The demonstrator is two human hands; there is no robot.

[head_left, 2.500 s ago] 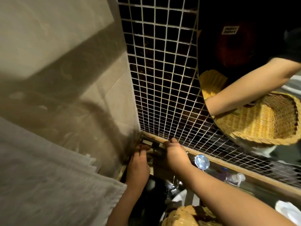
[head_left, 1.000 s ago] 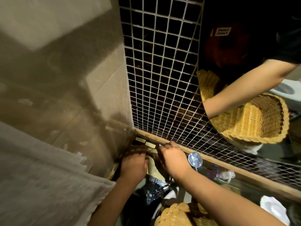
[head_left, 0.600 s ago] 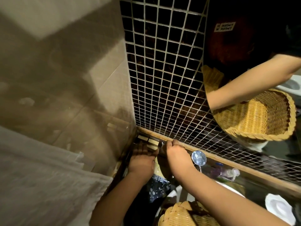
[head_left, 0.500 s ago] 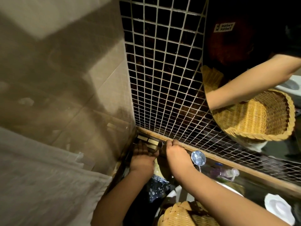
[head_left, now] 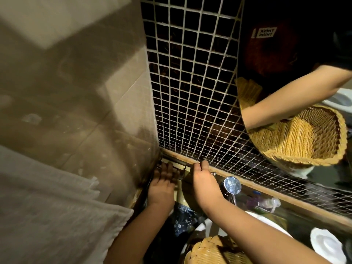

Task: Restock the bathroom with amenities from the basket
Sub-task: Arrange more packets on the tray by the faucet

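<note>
**Arranging amenities in the corner of the ledge**

Both hands work at the wooden ledge point(head_left: 266, 192) under the mosaic wall point(head_left: 190, 92). The left hand point(head_left: 162, 181) lies with fingers stretched out on small packets point(head_left: 185, 173) in the corner. The right hand point(head_left: 202, 178) is just beside it with fingers curled at the ledge; I cannot tell if they pinch a packet. The basket point(head_left: 213, 250) stands low, beneath the right forearm, and its contents are hidden. I judge the restocking partly done: some packets are placed, more may remain.

Both forearms reaching forward, left hand point(head_left: 162, 184) flat with fingers straight, right hand point(head_left: 202, 181) close beside, fingers curled
</note>
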